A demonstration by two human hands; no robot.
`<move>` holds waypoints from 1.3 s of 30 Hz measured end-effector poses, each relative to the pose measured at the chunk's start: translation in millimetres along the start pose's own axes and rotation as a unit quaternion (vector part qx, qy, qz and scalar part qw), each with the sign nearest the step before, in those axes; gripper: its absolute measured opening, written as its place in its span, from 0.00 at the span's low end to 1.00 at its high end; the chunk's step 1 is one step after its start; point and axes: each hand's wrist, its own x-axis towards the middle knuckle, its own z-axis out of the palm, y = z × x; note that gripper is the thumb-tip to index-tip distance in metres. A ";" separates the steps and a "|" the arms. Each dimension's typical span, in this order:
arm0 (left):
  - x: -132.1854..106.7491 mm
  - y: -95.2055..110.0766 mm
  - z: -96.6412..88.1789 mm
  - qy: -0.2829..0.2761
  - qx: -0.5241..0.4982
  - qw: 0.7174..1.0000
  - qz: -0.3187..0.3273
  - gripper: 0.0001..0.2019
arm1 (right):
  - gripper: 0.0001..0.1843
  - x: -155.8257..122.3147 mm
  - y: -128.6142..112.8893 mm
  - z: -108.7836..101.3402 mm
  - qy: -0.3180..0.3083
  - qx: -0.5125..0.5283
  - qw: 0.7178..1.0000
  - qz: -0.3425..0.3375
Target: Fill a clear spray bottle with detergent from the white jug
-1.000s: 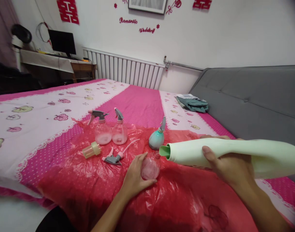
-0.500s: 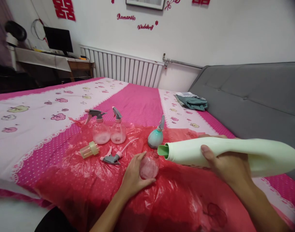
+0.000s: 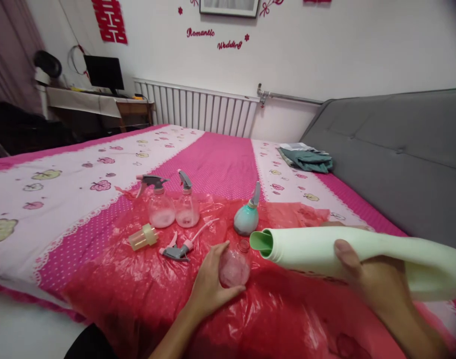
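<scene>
My right hand [image 3: 377,284] grips a large pale green jug [image 3: 336,254] held on its side, its open spout pointing left toward a small clear pink bottle [image 3: 234,267]. That small bottle stands uncapped on a red plastic sheet [image 3: 138,294], and my left hand [image 3: 209,286] is wrapped round its left side. The jug's spout hangs just right of and slightly above the bottle's neck.
On the sheet stand two clear spray bottles [image 3: 173,207] and a teal spray bottle [image 3: 247,217]. A loose spray head with tube [image 3: 179,249] and a yellowish cap [image 3: 142,237] lie nearby. The pink bedspread [image 3: 63,174] carries folded clothes [image 3: 306,159]; a grey headboard [image 3: 399,149] stands right.
The jug's spout has shifted slightly right and down, and the view moved a little. My left hand stays on the small bottle.
</scene>
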 end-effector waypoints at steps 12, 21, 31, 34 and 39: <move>9.8 2.1 -6.8 0.060 -0.082 0.992 -0.079 0.44 | 0.35 -4.6 31.3 18.6 0.019 0.070 0.995 0.066; 25.4 19.8 -38.7 0.107 -0.105 0.985 -0.082 0.42 | 0.33 -5.0 31.9 27.3 -0.002 0.087 0.979 0.185; 44.3 26.7 -25.5 0.058 -0.058 0.993 -0.082 0.44 | 0.30 1.5 27.8 26.4 0.011 0.087 0.973 0.213; 41.9 10.9 -11.5 0.029 -0.013 0.998 -0.057 0.44 | 0.29 3.5 22.1 21.6 0.018 0.099 0.972 0.214; 31.3 -8.6 -5.6 -0.018 0.075 0.996 0.038 0.47 | 0.30 3.5 16.1 17.7 0.025 0.096 0.975 0.198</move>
